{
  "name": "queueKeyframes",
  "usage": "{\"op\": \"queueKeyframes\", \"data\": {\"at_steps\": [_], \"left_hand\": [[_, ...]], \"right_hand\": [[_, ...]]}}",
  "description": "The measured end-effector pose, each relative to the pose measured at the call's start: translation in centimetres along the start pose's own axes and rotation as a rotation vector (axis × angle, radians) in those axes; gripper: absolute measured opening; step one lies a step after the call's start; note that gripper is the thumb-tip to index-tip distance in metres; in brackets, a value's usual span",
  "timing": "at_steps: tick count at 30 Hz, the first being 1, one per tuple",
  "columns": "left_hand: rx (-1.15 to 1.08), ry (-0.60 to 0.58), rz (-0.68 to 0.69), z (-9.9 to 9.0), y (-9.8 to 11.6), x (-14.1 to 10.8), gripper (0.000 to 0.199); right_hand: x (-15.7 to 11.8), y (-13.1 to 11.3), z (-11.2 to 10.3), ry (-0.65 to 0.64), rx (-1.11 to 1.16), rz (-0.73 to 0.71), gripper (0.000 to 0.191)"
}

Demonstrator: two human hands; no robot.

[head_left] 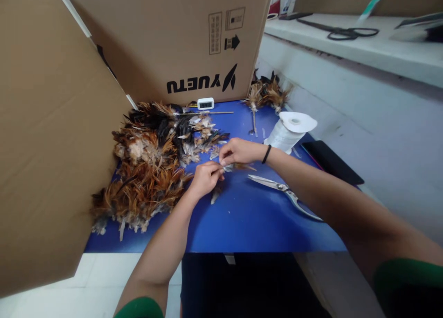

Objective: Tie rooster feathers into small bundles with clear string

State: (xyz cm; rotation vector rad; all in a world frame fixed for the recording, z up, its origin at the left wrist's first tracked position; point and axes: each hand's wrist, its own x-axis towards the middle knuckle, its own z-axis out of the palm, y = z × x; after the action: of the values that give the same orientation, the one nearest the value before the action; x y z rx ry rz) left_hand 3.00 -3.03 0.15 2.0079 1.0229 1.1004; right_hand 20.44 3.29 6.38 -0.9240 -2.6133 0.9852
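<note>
Over the blue table (238,221), my left hand (206,177) and my right hand (240,152) meet with fingers pinched together. Between them is a small feather piece (229,168) with a pale base, its brown tips sticking out under my right hand. Both hands seem to grip its pale end, though the fingertips hide the exact hold. A large pile of brown and black feathers (145,179) lies to the left of my hands. Scissors (284,187) rest to the right, beneath my right forearm. Just below my left hand lies a loose feather (216,193).
A white spool (290,131) and a dark phone (332,161) are at the right. Cardboard boxes (155,36) stand behind and at the left. A small white digital device (205,104) and more feathers (270,92) sit at the back. Black scissors (346,32) lie on a ledge.
</note>
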Motion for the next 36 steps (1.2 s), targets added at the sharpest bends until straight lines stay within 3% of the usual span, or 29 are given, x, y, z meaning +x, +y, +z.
{"op": "queueKeyframes", "data": {"at_steps": [3,6,9,11,14,16,19,22,25,29,36], "left_hand": [[-0.336,0.033,-0.174,-0.1,0.0,0.1,0.02],[-0.653,0.122,-0.365,0.2,-0.1,0.1,0.024],[-0.751,0.252,-0.44,0.6,-0.4,0.2,0.026],[-0.746,0.333,-0.458,0.8,-0.6,0.3,0.024],[-0.66,0.395,-0.45,1.1,-1.0,0.4,0.018],[-0.54,0.414,-0.41,1.2,-1.2,0.3,0.015],[-0.218,0.437,-0.279,1.2,-1.3,0.2,0.014],[0.151,0.458,-0.096,1.1,-1.0,0.1,0.014],[0.365,0.459,0.059,1.1,-0.6,0.0,0.015],[0.517,0.443,0.176,1.4,-0.4,-0.1,0.019],[0.61,0.383,0.244,1.8,-0.5,-0.3,0.021]], "right_hand": [[0.1,1.9,0.8,0.048,0.517,0.141,0.018],[-0.2,2.4,3.1,0.237,0.922,0.277,0.025],[-0.4,2.0,5.4,0.371,0.989,0.306,0.027],[-0.3,1.3,6.5,0.535,0.913,0.319,0.024],[-0.3,0.0,7.5,0.771,0.587,0.294,0.02],[-0.4,-0.8,7.8,0.81,0.377,0.27,0.019],[-0.5,-1.5,8.2,0.835,0.266,0.28,0.019],[-0.4,-1.4,8.8,0.909,0.296,0.314,0.018],[-0.1,-1.0,9.3,0.953,0.389,0.329,0.017],[0.2,-0.9,9.6,0.997,0.481,0.347,0.021],[0.3,-1.5,9.0,1.037,0.691,0.417,0.029]]}}
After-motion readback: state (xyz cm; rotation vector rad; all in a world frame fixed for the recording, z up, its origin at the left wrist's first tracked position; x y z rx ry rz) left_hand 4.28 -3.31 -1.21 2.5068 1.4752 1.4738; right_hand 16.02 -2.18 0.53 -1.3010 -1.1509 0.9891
